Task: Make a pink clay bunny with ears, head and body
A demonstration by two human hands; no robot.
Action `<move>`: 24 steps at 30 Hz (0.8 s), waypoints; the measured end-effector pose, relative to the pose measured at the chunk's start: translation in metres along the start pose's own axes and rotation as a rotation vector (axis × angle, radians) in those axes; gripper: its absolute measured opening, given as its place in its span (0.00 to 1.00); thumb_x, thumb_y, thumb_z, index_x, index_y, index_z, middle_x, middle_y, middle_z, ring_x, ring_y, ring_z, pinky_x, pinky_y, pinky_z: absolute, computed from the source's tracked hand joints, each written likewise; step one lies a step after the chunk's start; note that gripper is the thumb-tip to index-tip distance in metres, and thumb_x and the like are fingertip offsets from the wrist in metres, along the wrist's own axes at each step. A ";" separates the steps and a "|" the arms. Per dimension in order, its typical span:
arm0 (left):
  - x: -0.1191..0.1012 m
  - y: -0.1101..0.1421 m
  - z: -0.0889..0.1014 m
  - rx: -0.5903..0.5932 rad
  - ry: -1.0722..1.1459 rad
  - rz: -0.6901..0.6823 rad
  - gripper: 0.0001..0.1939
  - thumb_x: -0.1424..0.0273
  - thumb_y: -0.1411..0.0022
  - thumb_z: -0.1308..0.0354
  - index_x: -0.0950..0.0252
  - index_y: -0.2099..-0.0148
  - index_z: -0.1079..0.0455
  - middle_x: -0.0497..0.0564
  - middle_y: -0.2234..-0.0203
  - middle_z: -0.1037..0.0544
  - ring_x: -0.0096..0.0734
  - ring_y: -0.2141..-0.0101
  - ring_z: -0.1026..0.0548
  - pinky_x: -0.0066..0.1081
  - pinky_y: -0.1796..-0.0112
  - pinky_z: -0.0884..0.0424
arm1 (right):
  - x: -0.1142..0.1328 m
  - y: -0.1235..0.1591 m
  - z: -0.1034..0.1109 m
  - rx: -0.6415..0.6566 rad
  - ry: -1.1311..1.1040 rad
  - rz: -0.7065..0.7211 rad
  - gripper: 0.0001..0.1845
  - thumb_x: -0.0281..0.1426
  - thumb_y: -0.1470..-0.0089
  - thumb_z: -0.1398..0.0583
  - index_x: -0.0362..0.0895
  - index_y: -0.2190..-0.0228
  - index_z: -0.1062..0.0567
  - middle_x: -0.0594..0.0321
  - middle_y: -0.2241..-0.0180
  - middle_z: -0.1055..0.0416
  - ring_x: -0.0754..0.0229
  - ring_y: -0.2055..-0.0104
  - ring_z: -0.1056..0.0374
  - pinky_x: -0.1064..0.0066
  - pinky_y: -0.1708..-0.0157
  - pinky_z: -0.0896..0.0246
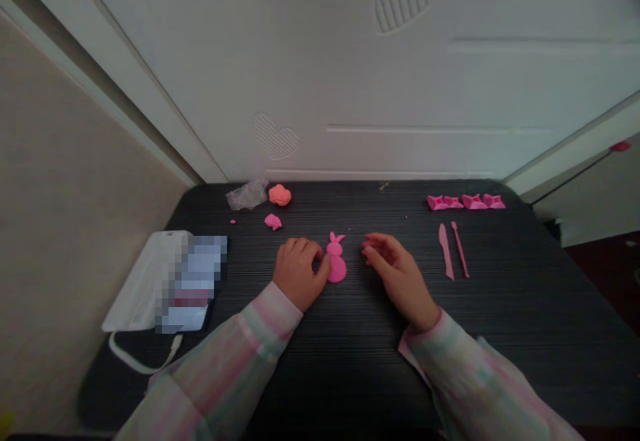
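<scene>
A flat pink clay rabbit (pixel 338 269) lies on the dark table, with two ears, a round head and a larger round body. My left hand (pixel 299 269) rests just left of it, fingers bent and thumb apart from them, the thumb tip at the rabbit's side. To the right of the rabbit, my right hand (pixel 397 274) hovers with curled fingers, thumb and fingertips close together. Whatever may be between those fingertips is too small to make out. A small pink clay lump (pixel 273 222) and an orange clay lump (pixel 280 195) lie beyond my left hand.
A pink clay knife (pixel 446 252) and a thin pink tool (pixel 461 250) lie at right, below a row of pink molded pieces (pixel 466 202). Clear plastic wrap (pixel 247 194) is at the back left. A phone (pixel 195 284), white case (pixel 145 281) and cable (pixel 135 362) occupy the left side.
</scene>
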State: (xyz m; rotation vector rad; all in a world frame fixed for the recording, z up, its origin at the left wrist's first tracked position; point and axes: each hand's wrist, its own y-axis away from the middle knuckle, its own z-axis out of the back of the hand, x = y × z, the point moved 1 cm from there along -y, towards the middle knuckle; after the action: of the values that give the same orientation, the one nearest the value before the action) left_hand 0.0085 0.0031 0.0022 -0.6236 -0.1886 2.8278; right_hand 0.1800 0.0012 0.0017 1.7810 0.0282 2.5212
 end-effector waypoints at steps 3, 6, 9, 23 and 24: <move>0.005 0.000 0.004 0.012 -0.041 -0.022 0.07 0.73 0.47 0.53 0.65 0.72 0.34 0.52 0.74 0.28 0.35 0.68 0.34 0.35 0.65 0.39 | 0.006 0.006 -0.002 0.089 0.367 0.179 0.11 0.32 0.47 0.50 0.42 0.64 0.31 0.58 0.66 0.30 0.60 0.64 0.34 0.65 0.62 0.39; 0.007 0.005 0.007 0.027 -0.065 -0.049 0.08 0.77 0.49 0.53 0.65 0.72 0.33 0.53 0.73 0.28 0.35 0.67 0.33 0.35 0.65 0.39 | 0.010 0.012 -0.006 0.136 0.497 0.277 0.09 0.29 0.48 0.48 0.43 0.68 0.28 0.57 0.68 0.30 0.56 0.63 0.36 0.61 0.60 0.42; 0.004 0.014 0.006 0.031 -0.075 -0.125 0.09 0.76 0.48 0.53 0.65 0.68 0.32 0.53 0.70 0.28 0.35 0.65 0.33 0.35 0.64 0.38 | 0.010 0.016 -0.011 0.140 0.578 0.333 0.10 0.29 0.49 0.48 0.44 0.69 0.27 0.57 0.69 0.29 0.54 0.64 0.37 0.60 0.62 0.45; 0.030 0.011 0.016 -0.242 -0.120 0.164 0.19 0.74 0.45 0.54 0.70 0.51 0.37 0.60 0.53 0.32 0.43 0.51 0.37 0.40 0.51 0.42 | -0.007 0.004 -0.005 -0.007 0.597 0.355 0.11 0.30 0.46 0.49 0.41 0.71 0.28 0.58 0.69 0.30 0.60 0.64 0.34 0.66 0.61 0.40; 0.037 0.008 0.018 -0.276 -0.122 0.215 0.21 0.74 0.45 0.54 0.71 0.48 0.40 0.62 0.49 0.36 0.45 0.48 0.40 0.42 0.50 0.44 | -0.009 0.001 -0.004 -0.019 0.588 0.344 0.10 0.31 0.46 0.49 0.41 0.69 0.28 0.59 0.68 0.30 0.61 0.64 0.34 0.65 0.61 0.39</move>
State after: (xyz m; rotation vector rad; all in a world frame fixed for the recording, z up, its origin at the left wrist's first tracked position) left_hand -0.0336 0.0039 0.0027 -0.5552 -0.5748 3.0782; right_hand 0.1795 -0.0008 -0.0084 1.0470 -0.2983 3.1794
